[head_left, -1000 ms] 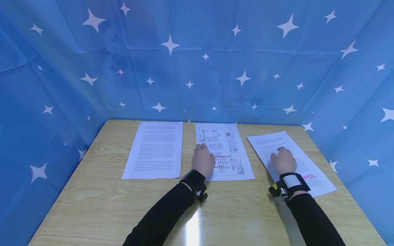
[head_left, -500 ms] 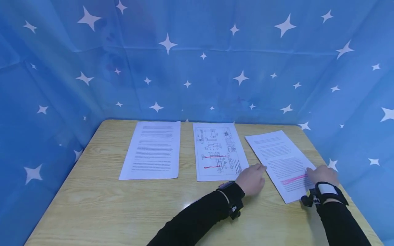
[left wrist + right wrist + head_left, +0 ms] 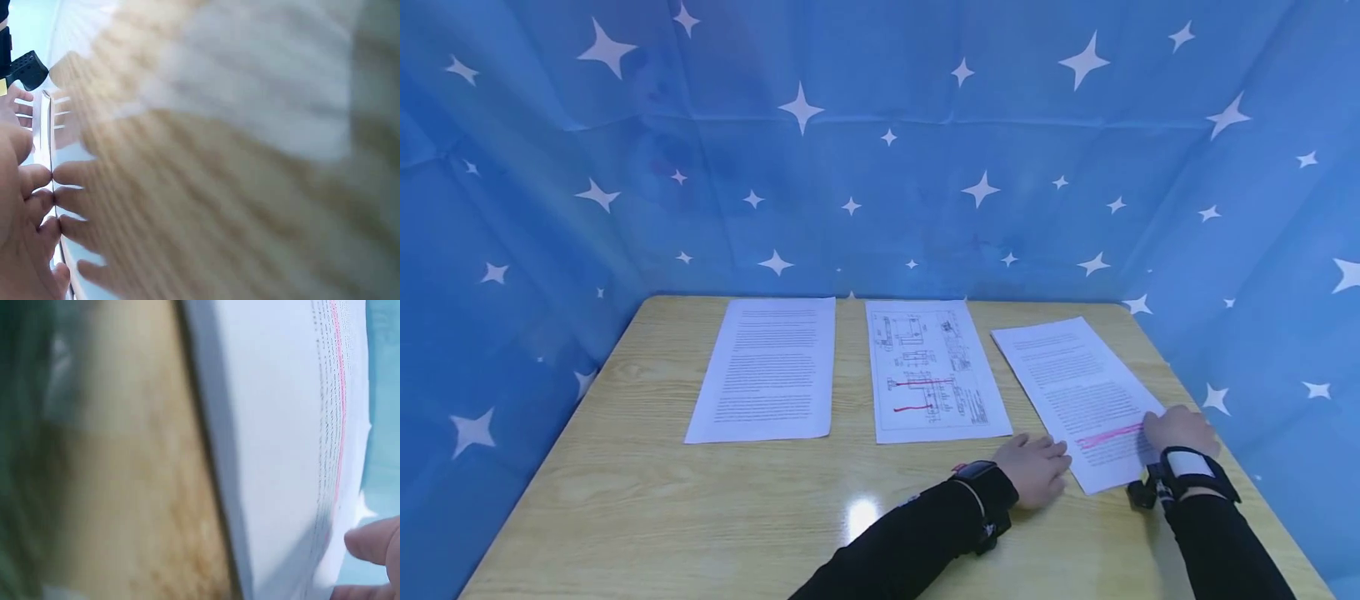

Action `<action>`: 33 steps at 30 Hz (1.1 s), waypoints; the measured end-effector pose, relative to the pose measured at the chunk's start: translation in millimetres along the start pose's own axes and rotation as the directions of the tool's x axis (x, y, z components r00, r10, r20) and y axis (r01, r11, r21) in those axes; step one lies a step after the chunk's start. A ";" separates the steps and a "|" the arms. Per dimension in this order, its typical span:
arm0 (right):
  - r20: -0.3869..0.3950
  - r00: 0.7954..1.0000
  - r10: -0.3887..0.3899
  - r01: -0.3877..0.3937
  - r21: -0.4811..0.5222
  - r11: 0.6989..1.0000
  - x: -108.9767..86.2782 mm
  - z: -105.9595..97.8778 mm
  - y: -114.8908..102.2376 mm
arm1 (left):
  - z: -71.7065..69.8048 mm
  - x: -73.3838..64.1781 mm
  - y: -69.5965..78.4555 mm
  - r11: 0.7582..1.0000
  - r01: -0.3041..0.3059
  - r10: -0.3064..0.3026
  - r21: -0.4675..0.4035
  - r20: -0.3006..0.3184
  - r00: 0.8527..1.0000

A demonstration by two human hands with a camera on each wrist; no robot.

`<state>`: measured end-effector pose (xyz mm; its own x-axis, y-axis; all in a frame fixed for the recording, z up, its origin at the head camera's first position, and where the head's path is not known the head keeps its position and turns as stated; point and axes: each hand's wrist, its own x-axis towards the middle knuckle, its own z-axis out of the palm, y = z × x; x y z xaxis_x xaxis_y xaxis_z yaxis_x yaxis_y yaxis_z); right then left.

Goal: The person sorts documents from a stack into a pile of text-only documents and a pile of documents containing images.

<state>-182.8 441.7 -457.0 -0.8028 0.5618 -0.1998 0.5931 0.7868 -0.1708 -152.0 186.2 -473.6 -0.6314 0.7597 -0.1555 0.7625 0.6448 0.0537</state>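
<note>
My left hand (image 3: pixel 1033 471) lies low on the table, its fingertips right at the near left edge of a stack of printed paper (image 3: pixel 1060 375). In the left wrist view its fingers (image 3: pixel 44 203) are lightly bent along the thin edge of the paper. My right hand (image 3: pixel 1182 432) is at the stack's near right edge, thumb beside the pink highlighted line; in the right wrist view a fingertip (image 3: pixel 369 544) shows close by the sheet. The stack lies slightly askew, its near corner between the two hands.
A sheet with a technical drawing and red strokes (image 3: pixel 925 350) lies in the middle of the wooden table (image 3: pixel 700 517). Farther left is a page of printed text (image 3: pixel 767 367). A blue curtain with white stars (image 3: pixel 865 167) hangs behind and at both sides.
My left hand has moved right from the drawing to the stack's left edge. My right hand has shifted from on top of the stack to its right edge; the stack's near end has swung left.
</note>
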 end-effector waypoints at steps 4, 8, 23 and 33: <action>-0.035 0.999 -0.006 0.006 -0.003 1.000 -3.7 -2.9 -2.2 | 2.9 0.8 0.7 1.000 -0.002 0.001 0.028 0.016 1.000; -0.099 0.995 -0.028 0.029 0.016 0.999 -7.4 -6.8 -7.4 | 1.2 -0.7 0.0 0.999 -0.005 0.004 0.034 0.031 1.000; -0.193 0.980 -0.046 0.051 0.018 0.999 -14.0 -8.1 -11.2 | -3.0 -5.1 -3.7 1.000 -0.022 0.022 0.007 0.039 0.999; -0.315 0.937 -0.148 0.150 -0.017 0.988 -26.6 -21.8 -25.3 | 5.0 2.3 -11.6 0.985 -0.046 0.041 -0.167 -0.037 0.998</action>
<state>-177.8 412.5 -426.3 -0.8596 0.4908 0.1422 0.4646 0.8666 -0.1824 -161.7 180.1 -479.5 -0.6046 0.7880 -0.1167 0.7568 0.6139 0.2245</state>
